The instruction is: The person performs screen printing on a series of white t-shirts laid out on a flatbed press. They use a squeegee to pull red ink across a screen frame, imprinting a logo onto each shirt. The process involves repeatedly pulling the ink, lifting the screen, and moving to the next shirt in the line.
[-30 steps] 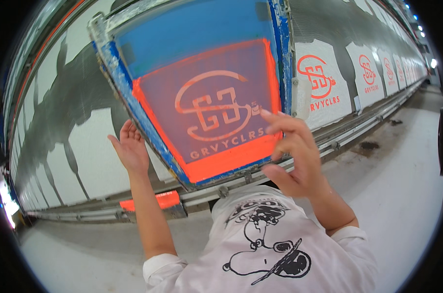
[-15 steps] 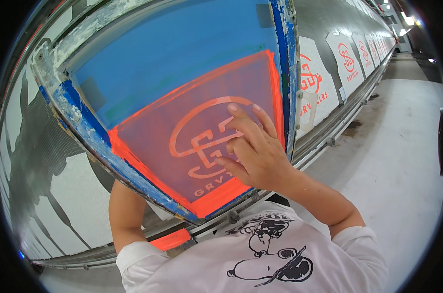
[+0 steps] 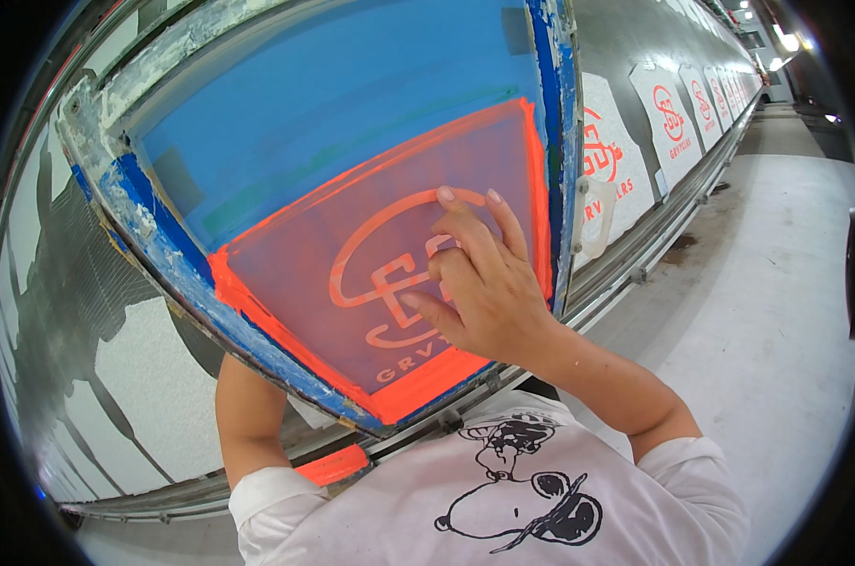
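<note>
A screen-printing frame (image 3: 158, 245) with blue and white ink-stained edges is tilted up before me. Orange ink lines the near part of its mesh (image 3: 295, 274), around a looping emblem with lettering below. My right hand (image 3: 489, 283) is open over the emblem, fingers spread and slightly bent. Its fingertips are at the mesh, apparently touching it, and hide part of the design. My left forearm (image 3: 250, 410) goes up behind the frame's near left edge, which hides that hand. A flat orange-coated piece (image 3: 333, 465) shows below the frame, beside my left sleeve.
A long dark printing table runs away to the right, carrying several white cut fabric pieces (image 3: 668, 118) with orange emblems. More white pieces (image 3: 144, 377) lie on the left. A metal rail (image 3: 635, 274) follows the table edge, beside a pale floor (image 3: 757, 330).
My right hand has shifted slightly left and up across the mesh, fingers still spread. The frame has barely moved. My left forearm has moved slightly right.
</note>
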Action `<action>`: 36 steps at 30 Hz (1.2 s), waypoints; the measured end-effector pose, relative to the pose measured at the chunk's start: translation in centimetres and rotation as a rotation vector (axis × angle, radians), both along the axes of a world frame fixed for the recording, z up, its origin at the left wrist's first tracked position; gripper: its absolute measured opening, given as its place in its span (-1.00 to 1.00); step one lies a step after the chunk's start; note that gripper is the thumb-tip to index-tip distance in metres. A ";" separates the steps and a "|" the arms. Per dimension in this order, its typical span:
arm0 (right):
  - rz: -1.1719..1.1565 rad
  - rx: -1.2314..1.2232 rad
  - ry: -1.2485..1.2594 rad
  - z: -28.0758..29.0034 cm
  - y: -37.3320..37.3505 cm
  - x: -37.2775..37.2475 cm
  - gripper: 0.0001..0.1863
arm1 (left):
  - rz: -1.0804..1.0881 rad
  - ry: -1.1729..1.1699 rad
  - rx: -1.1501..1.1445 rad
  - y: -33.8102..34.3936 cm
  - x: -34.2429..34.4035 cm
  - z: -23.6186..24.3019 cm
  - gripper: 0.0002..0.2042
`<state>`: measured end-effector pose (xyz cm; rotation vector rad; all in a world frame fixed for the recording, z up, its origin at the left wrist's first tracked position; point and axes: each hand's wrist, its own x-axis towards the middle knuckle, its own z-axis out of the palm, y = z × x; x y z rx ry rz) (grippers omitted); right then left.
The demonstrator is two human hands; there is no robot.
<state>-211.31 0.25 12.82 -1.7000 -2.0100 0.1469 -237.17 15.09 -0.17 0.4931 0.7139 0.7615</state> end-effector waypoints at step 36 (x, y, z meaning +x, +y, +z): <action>-0.128 0.089 0.018 0.6 -2.0 1.9 -0.66 | -0.040 0.030 0.002 0.0 0.5 0.7 -0.52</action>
